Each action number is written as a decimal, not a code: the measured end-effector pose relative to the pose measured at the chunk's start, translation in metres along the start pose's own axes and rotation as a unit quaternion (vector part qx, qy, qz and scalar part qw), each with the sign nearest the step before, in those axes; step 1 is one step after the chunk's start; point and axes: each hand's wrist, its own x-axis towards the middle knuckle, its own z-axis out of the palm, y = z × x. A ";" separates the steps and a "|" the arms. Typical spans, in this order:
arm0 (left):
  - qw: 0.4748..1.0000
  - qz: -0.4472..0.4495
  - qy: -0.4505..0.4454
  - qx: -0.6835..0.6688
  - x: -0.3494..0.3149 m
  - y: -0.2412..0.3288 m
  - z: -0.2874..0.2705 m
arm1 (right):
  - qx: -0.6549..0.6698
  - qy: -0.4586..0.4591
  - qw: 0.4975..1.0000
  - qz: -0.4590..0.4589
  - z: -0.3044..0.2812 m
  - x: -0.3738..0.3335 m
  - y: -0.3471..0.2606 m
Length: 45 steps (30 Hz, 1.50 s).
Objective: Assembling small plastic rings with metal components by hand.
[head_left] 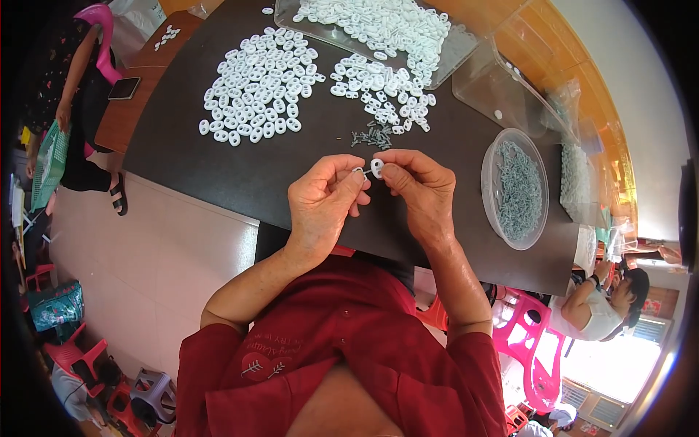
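Observation:
Over the near edge of the dark table, my two hands meet almost fingertip to fingertip. My right hand (pixel 426 193) pinches a white oval plastic piece (pixel 376 166) with holes in it between thumb and forefinger. Pinched in my left hand (pixel 320 204) is a small white piece (pixel 359 172), mostly hidden by the thumb. A thin screw-like shank shows between the two pieces. Just beyond my hands lies a small heap of grey screws (pixel 373 136), beside a loose group of white plastic pieces (pixel 397 91).
White two-holed ovals (pixel 258 84) spread across the table's left part. A clear tray (pixel 320 30) holds more at the back. A round tub of screws (pixel 519 189) stands at right, near a clear bin (pixel 502 91). People sit or stand at both sides.

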 end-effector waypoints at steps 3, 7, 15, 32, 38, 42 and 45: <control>1.000 0.001 0.002 0.014 -0.002 0.000 0.001 | -0.017 -0.001 1.000 -0.012 0.000 0.000 0.000; 1.000 0.007 0.006 0.020 -0.003 0.000 0.003 | -0.047 -0.001 0.999 -0.026 0.003 0.000 0.001; 0.998 0.035 0.006 0.054 -0.001 -0.002 0.005 | -0.081 0.000 0.995 -0.052 0.002 0.003 0.002; 0.996 0.040 -0.014 -0.080 0.008 -0.011 0.015 | -0.182 -0.002 0.972 -0.151 0.000 -0.011 0.000; 0.996 -0.022 0.003 -0.088 0.007 -0.004 0.018 | -0.265 0.017 0.940 -0.215 -0.004 -0.011 0.008; 0.994 -0.050 -0.010 -0.099 0.003 0.003 0.018 | -0.287 0.019 0.927 -0.240 -0.006 -0.012 0.010; 0.996 -0.035 -0.018 -0.074 0.000 0.003 0.014 | -0.282 0.014 0.928 -0.242 -0.006 -0.015 0.005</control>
